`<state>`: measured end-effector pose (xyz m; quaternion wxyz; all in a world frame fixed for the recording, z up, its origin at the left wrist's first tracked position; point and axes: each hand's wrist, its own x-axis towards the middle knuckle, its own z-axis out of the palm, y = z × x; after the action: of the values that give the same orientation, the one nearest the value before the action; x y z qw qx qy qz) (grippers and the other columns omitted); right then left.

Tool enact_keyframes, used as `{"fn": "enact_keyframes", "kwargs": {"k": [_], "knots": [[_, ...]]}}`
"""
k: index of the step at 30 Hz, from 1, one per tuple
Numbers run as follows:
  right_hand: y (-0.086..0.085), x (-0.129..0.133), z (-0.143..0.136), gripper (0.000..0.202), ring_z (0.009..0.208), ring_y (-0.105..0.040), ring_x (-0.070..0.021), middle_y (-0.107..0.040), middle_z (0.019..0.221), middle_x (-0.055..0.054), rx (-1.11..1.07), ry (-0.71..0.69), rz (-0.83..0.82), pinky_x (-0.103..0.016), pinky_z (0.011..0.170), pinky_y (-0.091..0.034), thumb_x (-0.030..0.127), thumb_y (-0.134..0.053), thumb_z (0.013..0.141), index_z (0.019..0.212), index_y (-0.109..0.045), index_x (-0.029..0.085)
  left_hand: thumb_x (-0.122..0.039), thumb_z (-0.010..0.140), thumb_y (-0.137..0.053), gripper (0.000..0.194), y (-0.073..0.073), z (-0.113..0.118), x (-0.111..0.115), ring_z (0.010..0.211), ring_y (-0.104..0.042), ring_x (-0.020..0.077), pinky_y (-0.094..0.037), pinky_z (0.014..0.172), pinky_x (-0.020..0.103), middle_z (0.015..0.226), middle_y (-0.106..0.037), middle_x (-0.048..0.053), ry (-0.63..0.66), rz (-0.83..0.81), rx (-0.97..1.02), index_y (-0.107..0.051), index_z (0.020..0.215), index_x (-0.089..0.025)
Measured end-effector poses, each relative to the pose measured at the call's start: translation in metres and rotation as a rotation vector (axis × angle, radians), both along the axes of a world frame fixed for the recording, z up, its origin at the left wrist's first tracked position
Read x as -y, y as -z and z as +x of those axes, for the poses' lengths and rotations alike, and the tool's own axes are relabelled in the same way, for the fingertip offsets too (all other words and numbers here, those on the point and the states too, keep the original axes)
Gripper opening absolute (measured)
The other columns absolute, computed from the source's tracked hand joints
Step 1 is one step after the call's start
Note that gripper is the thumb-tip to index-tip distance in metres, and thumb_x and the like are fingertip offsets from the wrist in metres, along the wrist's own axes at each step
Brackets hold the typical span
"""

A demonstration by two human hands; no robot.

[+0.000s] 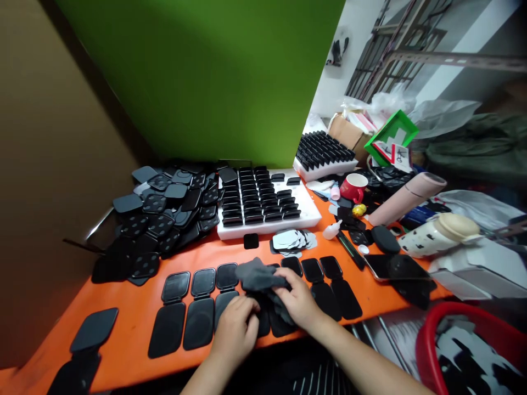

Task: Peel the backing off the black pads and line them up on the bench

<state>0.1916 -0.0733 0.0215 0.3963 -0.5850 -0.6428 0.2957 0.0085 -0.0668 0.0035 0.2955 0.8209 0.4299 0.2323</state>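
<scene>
Near the front edge of the orange table, a row of opened black hinged cases (167, 329) lies flat. My right hand (300, 299) is closed on a dark grey cloth-like piece (257, 274), which hangs over the middle cases. Just left of it, my left hand (236, 329) rests low over the cases with its fingers curled; whether it holds anything is hidden. Behind the row lie a small black square (251, 241) and a pile of white and grey cut pieces (290, 240).
A white foam tray (269, 224) holds rows of black pieces, with a heap of dotted black cases (162, 225) to its left. At the right are a red mug (353, 189), a phone (395, 267), bottles and a red basin (430, 340). A green panel (206, 82) stands behind.
</scene>
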Motion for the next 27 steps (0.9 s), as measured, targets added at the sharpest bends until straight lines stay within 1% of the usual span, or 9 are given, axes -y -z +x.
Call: {"fn": "enact_keyframes", "kwargs": {"k": [2, 7, 11, 14, 17, 20, 23, 25, 27], "knots": [[-0.003, -0.005, -0.005, 0.016, 0.101, -0.052, -0.0163, -0.057, 0.109, -0.005, 0.044, 0.022, 0.041, -0.030, 0.088, -0.041, 0.018, -0.048, 0.080, 0.095, -0.054, 0.020, -0.004, 0.072, -0.040, 0.017, 0.001, 0.000, 0.000, 0.072, -0.052, 0.0181, -0.044, 0.066, 0.031, 0.072, -0.055, 0.003, 0.003, -0.002, -0.005, -0.049, 0.073, -0.018], [0.008, -0.012, -0.026, 0.030, 0.122, -0.036, -0.0206, -0.050, 0.126, -0.002, 0.389, -0.249, 0.001, -0.039, 0.105, -0.023, 0.012, -0.053, 0.074, 0.101, -0.057, 0.024, -0.005, 0.072, -0.039, 0.018, -0.002, 0.004, 0.002, 0.069, -0.053, 0.0195, -0.045, 0.064, 0.033, 0.069, -0.057, 0.004, 0.009, 0.009, -0.033, -0.051, 0.071, -0.018], [0.013, -0.015, -0.035, 0.028, 0.109, -0.046, -0.0201, -0.056, 0.113, -0.002, 0.414, -0.134, 0.002, -0.034, 0.094, -0.037, 0.010, -0.052, 0.074, 0.097, -0.059, 0.025, -0.007, 0.075, -0.041, 0.022, -0.012, -0.011, 0.008, 0.082, -0.057, 0.0191, -0.046, 0.080, 0.037, 0.086, -0.062, 0.004, 0.082, 0.044, -0.056, -0.057, 0.084, -0.021], [0.006, -0.020, -0.038, 0.023, 0.094, -0.052, -0.0198, -0.059, 0.097, -0.006, 0.374, -0.020, 0.012, -0.033, 0.082, -0.044, 0.011, -0.046, 0.079, 0.096, -0.058, 0.021, -0.010, 0.080, -0.042, 0.025, -0.013, -0.040, 0.014, 0.100, -0.055, 0.0207, -0.036, 0.097, 0.046, 0.105, -0.062, 0.005, 0.104, 0.146, -0.130, -0.057, 0.096, -0.023], [-0.006, -0.028, -0.048, 0.024, 0.091, -0.053, -0.0185, -0.058, 0.097, -0.008, 0.339, 0.031, 0.033, -0.032, 0.080, -0.044, 0.018, -0.039, 0.086, 0.107, -0.052, 0.018, -0.016, 0.082, -0.046, 0.024, -0.007, -0.071, 0.017, 0.106, -0.053, 0.0231, -0.035, 0.097, 0.052, 0.111, -0.061, 0.005, 0.070, 0.234, -0.223, -0.056, 0.101, -0.024], [-0.010, -0.034, -0.065, 0.032, 0.107, -0.047, -0.0217, -0.054, 0.113, -0.008, 0.389, -0.135, 0.093, -0.036, 0.091, -0.038, 0.034, -0.048, 0.084, 0.113, -0.049, 0.021, -0.020, 0.081, -0.050, 0.022, 0.002, -0.089, 0.015, 0.104, -0.055, 0.0246, -0.036, 0.095, 0.055, 0.108, -0.063, 0.005, 0.056, 0.286, -0.262, -0.057, 0.101, -0.025], [0.001, -0.036, -0.080, 0.041, 0.121, -0.035, -0.0263, -0.045, 0.129, -0.007, 0.464, -0.316, 0.112, -0.042, 0.100, -0.028, 0.041, -0.059, 0.075, 0.111, -0.052, 0.022, -0.020, 0.080, -0.051, 0.020, 0.005, -0.092, 0.012, 0.101, -0.058, 0.0233, -0.040, 0.094, 0.051, 0.102, -0.065, 0.006, 0.053, 0.299, -0.231, -0.059, 0.099, -0.024], [0.009, -0.035, -0.084, 0.036, 0.116, -0.041, -0.0245, -0.050, 0.124, -0.007, 0.452, -0.335, 0.093, -0.039, 0.097, -0.033, 0.034, -0.061, 0.075, 0.108, -0.054, 0.022, -0.019, 0.080, -0.051, 0.019, 0.004, -0.091, 0.011, 0.100, -0.059, 0.0221, -0.041, 0.094, 0.048, 0.101, -0.065, 0.006, 0.046, 0.282, -0.195, -0.059, 0.097, -0.023], [0.010, -0.034, -0.085, 0.028, 0.102, -0.050, -0.0217, -0.058, 0.109, -0.007, 0.422, -0.321, 0.079, -0.034, 0.087, -0.040, 0.029, -0.060, 0.076, 0.103, -0.056, 0.020, -0.019, 0.080, -0.051, 0.018, 0.003, -0.092, 0.011, 0.100, -0.058, 0.0219, -0.041, 0.095, 0.046, 0.101, -0.065, 0.006, 0.035, 0.241, -0.158, -0.060, 0.095, -0.023]]}}
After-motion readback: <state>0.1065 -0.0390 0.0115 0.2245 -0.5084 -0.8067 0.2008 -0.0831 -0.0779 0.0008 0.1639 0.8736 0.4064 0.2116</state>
